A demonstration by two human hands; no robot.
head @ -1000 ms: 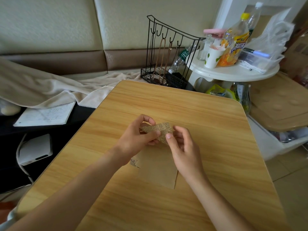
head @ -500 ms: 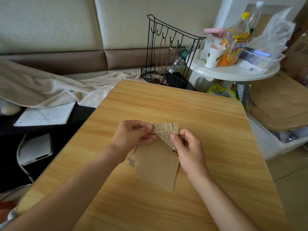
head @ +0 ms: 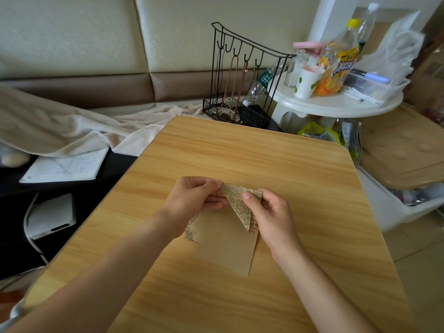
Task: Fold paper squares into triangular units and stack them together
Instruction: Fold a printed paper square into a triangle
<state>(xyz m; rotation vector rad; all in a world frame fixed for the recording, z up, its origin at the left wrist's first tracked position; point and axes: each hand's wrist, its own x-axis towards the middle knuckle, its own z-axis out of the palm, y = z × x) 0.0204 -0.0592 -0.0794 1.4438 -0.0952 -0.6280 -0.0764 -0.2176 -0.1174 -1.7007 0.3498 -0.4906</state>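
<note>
folded triangle | left hand and right hand both pinch it | risk: edges slip, crease skews over paper squares

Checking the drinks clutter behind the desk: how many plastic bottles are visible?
4: orange-drink bottle and clear one on the round table, one behind the wire rack, one below; others may be hidden.

A newsprint-patterned folded triangle points down over flat kraft paper squares.
</note>
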